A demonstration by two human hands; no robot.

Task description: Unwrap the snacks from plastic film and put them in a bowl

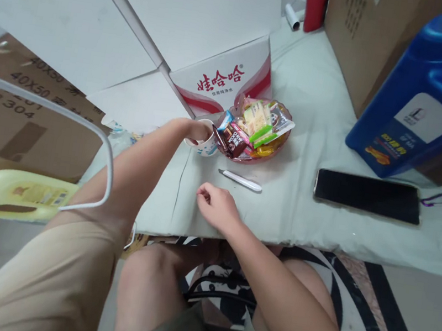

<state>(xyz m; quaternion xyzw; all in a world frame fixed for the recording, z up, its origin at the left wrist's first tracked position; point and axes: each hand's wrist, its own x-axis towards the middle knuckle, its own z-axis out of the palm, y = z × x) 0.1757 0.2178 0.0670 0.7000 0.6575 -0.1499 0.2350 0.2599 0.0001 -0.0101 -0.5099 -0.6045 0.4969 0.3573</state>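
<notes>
My left hand (198,130) reaches into a white paper cup (208,147) with a blue pattern. Its fingertips are hidden inside the cup, so whether they grip anything does not show. Beside the cup, nearly touching it, is a pinkish clear bowl (247,161) heaped with wrapped snacks (258,120). A brown cocoa packet (234,141) hangs over its near-left side. My right hand (218,205) rests on the tabletop near its front edge, fingers curled in, with nothing visible in them. Just beyond it lies a slim white-handled knife (240,180), apart from both hands.
A white carton with red lettering (221,81) stands behind the bowl. Right of it are a blue jug (412,123), a black phone (367,196) and a brown box (362,42). At left, a yellow bottle (27,196) and a white curved rod (101,129) are near my left arm.
</notes>
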